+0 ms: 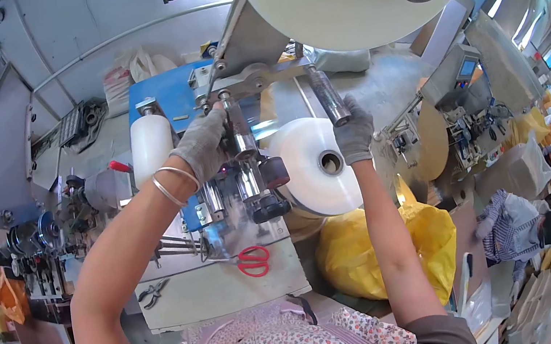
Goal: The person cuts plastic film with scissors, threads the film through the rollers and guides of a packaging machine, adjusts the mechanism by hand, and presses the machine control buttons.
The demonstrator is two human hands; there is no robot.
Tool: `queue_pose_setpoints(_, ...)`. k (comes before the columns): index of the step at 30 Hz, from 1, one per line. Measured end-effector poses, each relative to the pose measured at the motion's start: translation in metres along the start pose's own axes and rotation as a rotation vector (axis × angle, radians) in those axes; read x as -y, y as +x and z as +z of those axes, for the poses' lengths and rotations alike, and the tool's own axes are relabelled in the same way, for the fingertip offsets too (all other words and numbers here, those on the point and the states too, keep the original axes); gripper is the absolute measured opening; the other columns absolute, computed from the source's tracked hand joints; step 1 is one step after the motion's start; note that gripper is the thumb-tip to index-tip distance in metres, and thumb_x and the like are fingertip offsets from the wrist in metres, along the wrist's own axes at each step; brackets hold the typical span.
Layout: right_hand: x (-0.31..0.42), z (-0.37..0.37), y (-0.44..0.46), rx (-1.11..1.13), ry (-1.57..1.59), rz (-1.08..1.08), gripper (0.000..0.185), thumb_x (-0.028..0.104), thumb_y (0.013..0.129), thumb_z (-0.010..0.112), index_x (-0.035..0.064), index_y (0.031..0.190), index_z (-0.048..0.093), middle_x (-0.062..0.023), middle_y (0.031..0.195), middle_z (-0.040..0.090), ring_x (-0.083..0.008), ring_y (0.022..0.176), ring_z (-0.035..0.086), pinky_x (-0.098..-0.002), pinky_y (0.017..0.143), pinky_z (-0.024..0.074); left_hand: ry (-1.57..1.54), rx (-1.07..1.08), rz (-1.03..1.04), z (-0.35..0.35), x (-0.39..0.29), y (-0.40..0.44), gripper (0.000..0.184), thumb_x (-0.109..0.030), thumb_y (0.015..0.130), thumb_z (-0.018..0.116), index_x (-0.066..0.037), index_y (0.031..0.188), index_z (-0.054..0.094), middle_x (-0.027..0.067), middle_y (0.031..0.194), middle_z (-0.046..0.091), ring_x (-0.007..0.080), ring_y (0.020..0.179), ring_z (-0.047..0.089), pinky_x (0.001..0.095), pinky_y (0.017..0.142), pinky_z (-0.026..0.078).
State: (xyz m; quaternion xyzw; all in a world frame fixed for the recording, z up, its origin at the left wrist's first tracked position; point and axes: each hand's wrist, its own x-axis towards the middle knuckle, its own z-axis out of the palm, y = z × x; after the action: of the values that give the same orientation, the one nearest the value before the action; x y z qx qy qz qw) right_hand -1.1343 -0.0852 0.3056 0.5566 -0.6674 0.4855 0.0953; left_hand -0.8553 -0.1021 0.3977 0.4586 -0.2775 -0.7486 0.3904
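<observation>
Both of my hands wear grey gloves. My left hand reaches to the left side of the upright metal rollers, near a small fitting on the machine; its fingertips are partly hidden. At the right, my right hand is raised beside the lower end of a dark metal roller, its fingers closed around or against that end. Between my forearms stands a large white film roll with a hollow core. A white roller lies left of my left hand.
Above hangs a large cream roll on a metal hub. Red-handled scissors and pliers lie on the bench. A yellow bag sits below the film roll. Another person is at the right.
</observation>
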Motion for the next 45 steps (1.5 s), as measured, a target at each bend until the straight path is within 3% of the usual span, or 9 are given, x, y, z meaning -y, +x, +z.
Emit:
queue_pose_setpoints(5, -0.025, 0.014, -0.023, 0.133, -0.143, 0.238, 0.011, 0.015, 0.076, 0.062, 0.0052, 0.08, 0.058, -0.0168, 0.071, 0.061, -0.0349, 0.069, 0.06, -0.0429, 0.063, 0.0449, 0.086, -0.031, -0.087, -0.003, 0.021, -0.039, 0.031, -0.038, 0.093, 0.046, -0.008, 0.099, 0.051, 0.0053, 0.084, 0.056, 0.019, 0.07, 0.058, 0.0368, 0.066, 0.047)
queue_pose_setpoints(12, -0.06, 0.028, -0.094, 0.296, -0.041, 0.416, 0.018, 0.02, 0.079, 0.062, 0.0036, 0.075, 0.054, -0.0157, 0.068, 0.059, -0.035, 0.067, 0.058, -0.0415, 0.064, 0.0443, 0.138, 0.002, 0.266, -0.025, 0.106, -0.112, 0.027, -0.032, 0.089, 0.054, -0.007, 0.098, 0.056, 0.0029, 0.087, 0.058, 0.0104, 0.074, 0.056, 0.0256, 0.064, 0.046)
queue_pose_setpoints(15, -0.104, 0.064, -0.14, 0.184, 0.081, 0.287, 0.02, 0.021, 0.079, 0.063, 0.0036, 0.074, 0.053, -0.0154, 0.067, 0.058, -0.0342, 0.066, 0.057, -0.0412, 0.064, 0.044, 0.127, 0.154, 0.051, -0.022, 0.147, -0.126, 0.03, -0.03, 0.089, 0.054, -0.004, 0.104, 0.057, 0.0085, 0.098, 0.062, 0.0138, 0.088, 0.06, 0.0262, 0.075, 0.048)
queue_pose_setpoints(16, -0.101, 0.063, -0.152, 0.259, 0.055, 0.355, 0.011, 0.009, 0.08, 0.064, 0.0016, 0.073, 0.059, -0.0062, 0.068, 0.063, -0.0105, 0.061, 0.054, -0.0267, 0.058, 0.0439, 0.005, 0.284, -0.118, -0.018, 0.163, -0.124, 0.034, -0.031, 0.089, 0.054, -0.002, 0.107, 0.055, 0.0111, 0.105, 0.061, 0.017, 0.094, 0.059, 0.0287, 0.081, 0.048)
queue_pose_setpoints(20, -0.102, 0.086, -0.209, 0.372, 0.171, 0.568, 0.02, 0.02, 0.078, 0.064, 0.0026, 0.076, 0.054, -0.0154, 0.066, 0.056, -0.028, 0.064, 0.055, -0.0375, 0.062, 0.0431, -0.589, 0.453, -0.503, 0.01, 0.24, -0.07, 0.048, -0.035, 0.089, 0.054, 0.003, 0.118, 0.047, 0.0164, 0.117, 0.056, 0.0271, 0.11, 0.054, 0.0373, 0.094, 0.044)
queue_pose_setpoints(27, -0.101, 0.09, -0.297, 0.65, 0.428, 0.665, 0.016, 0.014, 0.081, 0.061, 0.0031, 0.093, 0.06, -0.0108, 0.082, 0.061, -0.0171, 0.078, 0.058, -0.0295, 0.071, 0.0452, -1.23, 0.158, -0.603, 0.059, 0.268, 0.042, 0.049, -0.037, 0.089, 0.054, -0.002, 0.121, 0.042, 0.0166, 0.123, 0.052, 0.0325, 0.119, 0.046, 0.0464, 0.102, 0.035)
queue_pose_setpoints(30, -0.067, 0.079, -0.305, 0.784, 0.584, 0.698, 0.018, 0.014, 0.082, 0.06, 0.0025, 0.096, 0.059, -0.0096, 0.086, 0.061, -0.016, 0.081, 0.057, -0.0285, 0.074, 0.0452, -1.495, -0.077, -0.38, 0.065, 0.275, 0.071, 0.025, -0.029, 0.089, 0.055, -0.009, 0.103, 0.054, 0.0103, 0.114, 0.058, 0.0267, 0.111, 0.053, 0.0454, 0.099, 0.039)
queue_pose_setpoints(40, -0.032, 0.012, -0.215, 0.759, 0.788, 0.67, 0.024, 0.013, 0.087, 0.057, 0.0004, 0.108, 0.058, -0.0057, 0.097, 0.06, -0.012, 0.091, 0.057, -0.0251, 0.082, 0.0452, -1.528, -0.089, -0.299, 0.03, 0.284, 0.092, 0.01, -0.007, 0.089, 0.048, -0.006, 0.097, 0.054, 0.0097, 0.098, 0.063, 0.0225, 0.092, 0.061, 0.0418, 0.092, 0.046)
queue_pose_setpoints(45, 0.025, -0.028, -0.091, 0.846, 0.639, 0.611, 0.061, 0.023, 0.087, 0.058, -0.0008, 0.137, 0.031, -0.0132, 0.127, 0.049, -0.0178, 0.114, 0.046, -0.0292, 0.093, 0.0382, -1.433, 0.007, -0.207, 0.018, 0.275, 0.085, 0.011, -0.008, 0.089, 0.05, -0.004, 0.098, 0.055, 0.0087, 0.096, 0.063, 0.0238, 0.093, 0.06, 0.037, 0.095, 0.044)
